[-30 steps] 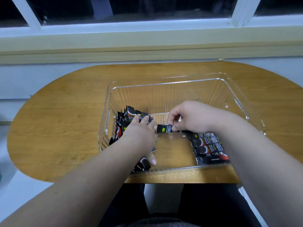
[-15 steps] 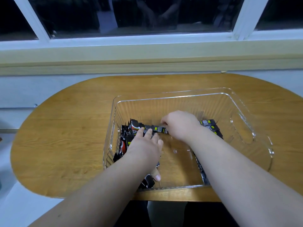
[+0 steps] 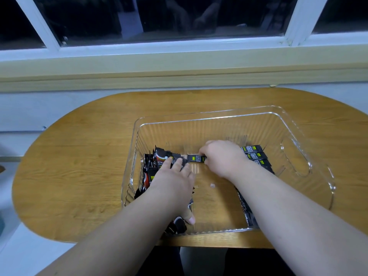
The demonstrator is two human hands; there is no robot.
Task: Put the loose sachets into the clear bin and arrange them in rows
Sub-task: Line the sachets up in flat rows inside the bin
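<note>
Black foil sachets (image 3: 152,166), slim, glossy and printed in red and yellow-green, stand on edge in a tight row against the left wall of the clear ribbed plastic bin (image 3: 219,113). One single sachet (image 3: 196,158) is held level just beside the far end of that row. The right hand (image 3: 221,156) pinches it at its right end with curled fingers, and I judge it is meant as the row's next piece. The left hand (image 3: 175,176) lies flat on the row, fingers straight and thumb down near the front wall, grasping nothing. It seems placed there to press the thin packets together so they do not fan out or topple while the new one goes in. A second row of sachets (image 3: 255,156) lies flatter along the right side, partly hidden beneath the right forearm. Between the two rows the wood of the table shows through the bin floor. The bin has fluted walls, rounded corners and a cut-out handle (image 3: 294,162) at its right end. It looks smooth and hard, so light foil will likely slide on it. It sits near the front edge of the oval wood-grain table (image 3: 79,156), below a pale sill (image 3: 179,76) and a white-framed window (image 3: 179,20).
</note>
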